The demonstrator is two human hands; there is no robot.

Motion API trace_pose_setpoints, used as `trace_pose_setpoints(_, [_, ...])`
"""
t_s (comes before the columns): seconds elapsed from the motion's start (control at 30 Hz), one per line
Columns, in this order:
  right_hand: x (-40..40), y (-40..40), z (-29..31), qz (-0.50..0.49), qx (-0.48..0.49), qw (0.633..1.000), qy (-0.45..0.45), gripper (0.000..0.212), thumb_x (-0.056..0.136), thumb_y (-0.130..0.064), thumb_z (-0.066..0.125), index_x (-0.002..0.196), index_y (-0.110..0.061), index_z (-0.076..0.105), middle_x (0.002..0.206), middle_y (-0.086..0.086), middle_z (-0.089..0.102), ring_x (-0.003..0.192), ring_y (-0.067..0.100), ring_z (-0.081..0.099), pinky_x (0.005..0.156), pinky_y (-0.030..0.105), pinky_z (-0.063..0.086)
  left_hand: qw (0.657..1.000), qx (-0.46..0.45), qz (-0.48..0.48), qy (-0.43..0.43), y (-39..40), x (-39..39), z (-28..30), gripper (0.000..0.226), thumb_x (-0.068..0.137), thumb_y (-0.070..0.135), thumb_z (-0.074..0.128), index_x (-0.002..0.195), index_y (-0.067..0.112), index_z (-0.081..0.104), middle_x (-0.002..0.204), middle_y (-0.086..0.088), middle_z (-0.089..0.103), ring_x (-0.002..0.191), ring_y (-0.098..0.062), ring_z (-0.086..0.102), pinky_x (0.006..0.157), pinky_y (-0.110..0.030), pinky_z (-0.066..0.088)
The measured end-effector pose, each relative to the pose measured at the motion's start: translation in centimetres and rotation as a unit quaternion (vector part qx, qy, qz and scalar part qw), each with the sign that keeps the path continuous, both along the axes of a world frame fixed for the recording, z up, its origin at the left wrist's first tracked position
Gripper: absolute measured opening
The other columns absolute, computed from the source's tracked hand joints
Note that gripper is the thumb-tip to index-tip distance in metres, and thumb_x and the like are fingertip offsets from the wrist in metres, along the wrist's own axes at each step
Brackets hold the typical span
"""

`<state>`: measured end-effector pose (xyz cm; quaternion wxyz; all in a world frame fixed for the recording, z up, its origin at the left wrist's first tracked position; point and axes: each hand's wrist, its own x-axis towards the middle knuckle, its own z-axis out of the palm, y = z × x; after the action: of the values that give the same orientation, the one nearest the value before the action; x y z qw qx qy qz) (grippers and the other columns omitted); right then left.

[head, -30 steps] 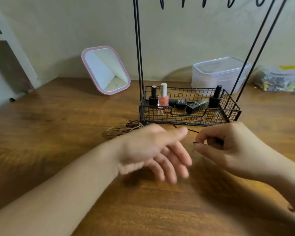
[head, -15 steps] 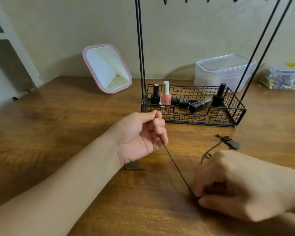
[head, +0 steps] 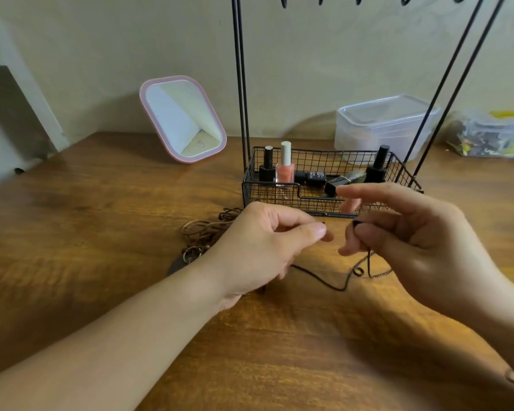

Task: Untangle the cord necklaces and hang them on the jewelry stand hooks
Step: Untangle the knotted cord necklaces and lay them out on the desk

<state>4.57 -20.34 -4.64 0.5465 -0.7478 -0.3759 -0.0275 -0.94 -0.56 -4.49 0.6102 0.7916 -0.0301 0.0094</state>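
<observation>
1. While both hands hover above the wooden table (head: pixel 72 232) in the head view, each pinches one end of a dark cord necklace (head: pixel 324 280): the left hand (head: pixel 258 250) holds its end between thumb and forefinger, and the right hand (head: pixel 413 241) holds the other end the same way, its remaining fingers loosely spread.
2. The two pinched ends sit near each other but apart, and the cord sags between the hands in a loop that touches the table, with a small ring or clasp showing below the right hand.
3. A tangle of brown cord necklaces (head: pixel 204 232) lies on the table just left of the left hand, partly hidden by it, in front of the left corner of the wire basket (head: pixel 279 200).
4. That basket forms the base of the black jewelry stand (head: pixel 239 84), whose thin rods rise out of view; the tips of its hooks (head: pixel 284 1) show at the top edge, with nothing seen on them.
5. Inside the basket stand a pink nail polish bottle (head: pixel 285 170) and several black bottles, some lying down.
6. Behind, against the wall, lean a pink-framed mirror (head: pixel 184 120) and a clear plastic container (head: pixel 386 126).
</observation>
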Motion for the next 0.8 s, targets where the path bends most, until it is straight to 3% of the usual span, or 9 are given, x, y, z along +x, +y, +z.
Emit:
trace_pose_setpoints(0.1, [-0.63,0.49,0.25,0.031,0.037,0.998,0.043,0.053,0.081,0.004,0.063,0.125,-0.025,0.062,0.087,0.005,0.064,0.075,0.025,0.074,0.076,0.027,0.059,0.998,0.039,0.01,-0.044,-0.04,0.05,-0.68,0.015,0.096,0.017,0.063,0.097,0.016,0.078,0.058,0.018,0.06,0.053,0.002,0.053,0.051,-0.007,0.037])
trace_pose_setpoints(0.23, [-0.66,0.8,0.07,-0.016,0.045,0.997,0.065,0.053,0.071,-0.007,0.071,0.12,-0.026,0.065,0.086,0.006,0.071,0.07,0.025,0.075,0.073,0.036,0.062,0.995,0.055,-0.005,-0.079,-0.1,-0.06,-0.89,0.017,0.095,0.017,0.063,0.09,0.009,0.077,0.059,0.011,0.06,0.051,0.001,0.05,0.051,-0.008,0.038])
trace_pose_setpoints(0.43, [-0.65,1.06,-0.35,-0.018,0.044,0.997,0.061,0.048,0.072,-0.006,0.074,0.116,-0.026,0.067,0.086,0.002,0.073,0.075,0.02,0.075,0.074,0.029,0.06,0.998,-0.056,0.004,0.022,-0.19,-0.07,-0.7,0.019,0.097,0.023,0.062,0.103,0.014,0.077,0.05,0.006,0.037,0.044,-0.008,0.03,0.043,-0.02,0.026])
trace_pose_setpoints(0.57, [-0.51,1.02,-0.43,-0.01,0.054,0.996,0.064,0.045,0.073,-0.01,0.072,0.114,-0.027,0.066,0.086,0.004,0.072,0.075,0.021,0.075,0.073,0.026,0.059,0.997,-0.066,0.014,0.033,-0.01,-0.01,-0.5,0.017,0.096,0.024,0.062,0.098,0.016,0.077,0.049,0.001,0.03,0.043,-0.012,0.023,0.04,-0.022,0.02])
trace_pose_setpoints(0.73, [-0.61,1.04,-0.45,0.028,0.065,0.996,0.062,0.042,0.078,-0.006,0.068,0.117,-0.023,0.066,0.086,0.005,0.07,0.075,0.023,0.073,0.073,0.025,0.057,0.998,-0.052,0.007,0.018,-0.09,0.14,-0.57,0.017,0.095,0.017,0.062,0.101,0.006,0.074,0.042,0.015,0.042,0.036,-0.002,0.036,0.041,-0.011,0.027])
trace_pose_setpoints(0.8, [-0.6,1.03,-0.59,0.031,0.064,0.996,0.054,0.041,0.079,-0.006,0.067,0.117,-0.023,0.066,0.086,0.004,0.07,0.074,0.023,0.072,0.072,0.026,0.057,0.997,-0.075,0.001,0.029,-0.05,0.15,-0.68,0.017,0.095,0.016,0.063,0.101,0.004,0.073,0.047,0.008,0.041,0.041,-0.006,0.032,0.044,-0.019,0.02])
